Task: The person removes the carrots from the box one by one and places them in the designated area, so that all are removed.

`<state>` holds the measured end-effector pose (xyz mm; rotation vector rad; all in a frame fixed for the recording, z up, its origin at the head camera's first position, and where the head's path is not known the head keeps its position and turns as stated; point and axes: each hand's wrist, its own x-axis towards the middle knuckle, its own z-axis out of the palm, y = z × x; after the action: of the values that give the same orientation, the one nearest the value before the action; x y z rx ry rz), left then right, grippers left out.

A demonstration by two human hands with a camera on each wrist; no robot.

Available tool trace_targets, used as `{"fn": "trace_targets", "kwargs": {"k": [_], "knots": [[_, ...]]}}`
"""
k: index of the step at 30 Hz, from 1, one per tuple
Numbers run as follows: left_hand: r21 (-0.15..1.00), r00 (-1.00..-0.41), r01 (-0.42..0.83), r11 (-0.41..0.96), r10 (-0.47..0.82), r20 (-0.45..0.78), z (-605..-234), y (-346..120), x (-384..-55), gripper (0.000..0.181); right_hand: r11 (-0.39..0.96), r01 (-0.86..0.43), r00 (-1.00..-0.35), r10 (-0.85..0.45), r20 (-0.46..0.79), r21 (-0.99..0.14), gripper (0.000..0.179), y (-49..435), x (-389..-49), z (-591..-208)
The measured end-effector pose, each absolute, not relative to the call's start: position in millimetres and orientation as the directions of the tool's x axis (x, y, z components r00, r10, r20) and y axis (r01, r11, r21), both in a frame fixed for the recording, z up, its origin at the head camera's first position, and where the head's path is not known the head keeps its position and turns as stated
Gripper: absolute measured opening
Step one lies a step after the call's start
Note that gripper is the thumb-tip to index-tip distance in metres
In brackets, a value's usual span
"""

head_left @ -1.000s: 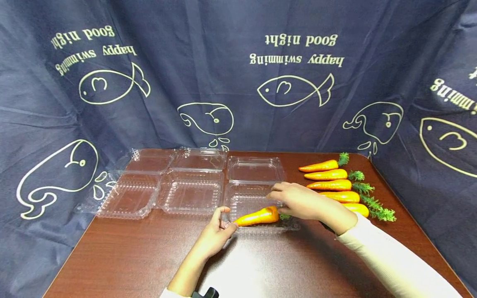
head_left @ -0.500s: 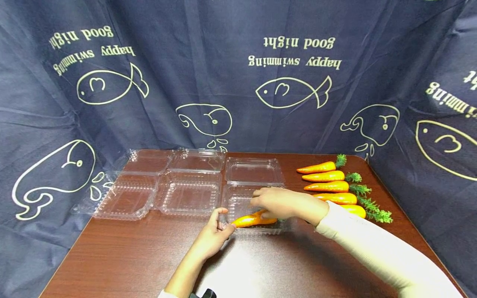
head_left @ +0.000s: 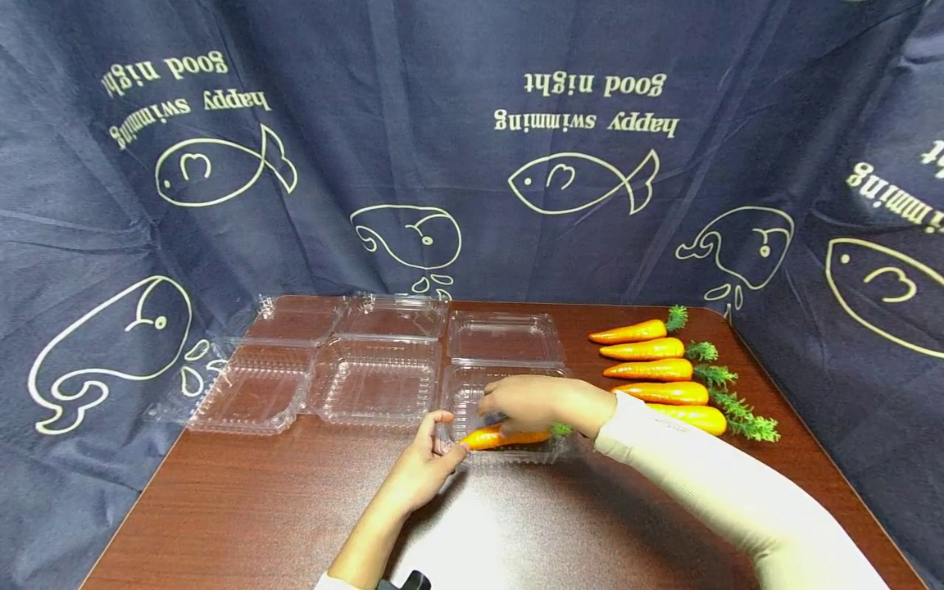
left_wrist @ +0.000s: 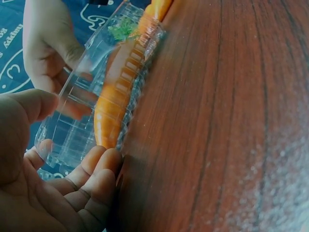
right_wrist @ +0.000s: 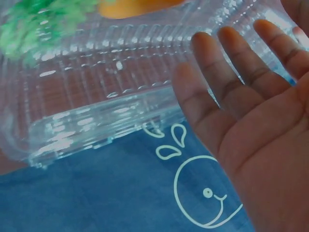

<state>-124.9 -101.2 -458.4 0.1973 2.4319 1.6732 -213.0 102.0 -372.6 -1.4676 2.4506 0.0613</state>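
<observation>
An orange carrot (head_left: 509, 437) with green leaves lies along the near side of the rightmost clear plastic container (head_left: 524, 459). My left hand (head_left: 424, 467) holds this container by its near left corner, its fingers and thumb bent round the wall near the carrot's tip. Over the container is my right hand (head_left: 542, 401), its thumb near or on the carrot; contact cannot be told. In the right wrist view the right fingers (right_wrist: 231, 67) are extended and spread. Leaves (right_wrist: 38, 24) and part of the carrot (right_wrist: 140, 7) show there.
A middle container (head_left: 379, 381) and a left container (head_left: 247, 389) stand open, lids laid back. The rightmost container's lid (head_left: 505, 338) lies behind it. Several carrots (head_left: 649, 369) lie in a column at the table's right. A blue printed cloth (head_left: 472, 164) hangs behind.
My right hand has moved left from the carrot's leafy end to over its middle. The carrot's leafy end sits slightly lower in the container. The left hand has stayed at the corner.
</observation>
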Motion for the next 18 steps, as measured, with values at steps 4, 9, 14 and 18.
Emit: {"fn": "trace_targets", "kwargs": {"k": [4,9,14,18], "knots": [[0.939,-0.973,-0.001,0.345,0.215,-0.080,-458.6,-101.8,-125.2,0.054,0.474,-0.872,-0.425,-0.858,-0.291,-0.125,0.023,95.8,-216.1,-375.1],[0.938,-0.975,0.006,0.346,0.211,-0.071,-459.3,-100.8,-125.7,0.053,0.489,-0.860,-0.424,-0.845,-0.327,-0.148,0.026,91.0,-217.6,-378.2],[0.935,-0.977,0.009,0.355,0.201,-0.067,-458.4,-100.4,-125.3,0.054,0.519,-0.840,-0.442,-0.823,-0.357,-0.158,0.032,87.9,-218.0,-380.6],[0.928,-0.978,0.000,0.372,0.193,-0.077,-457.4,-100.3,-124.8,0.053,0.516,-0.842,-0.435,-0.823,-0.366,-0.159,0.029,87.3,-217.8,-383.4]]}}
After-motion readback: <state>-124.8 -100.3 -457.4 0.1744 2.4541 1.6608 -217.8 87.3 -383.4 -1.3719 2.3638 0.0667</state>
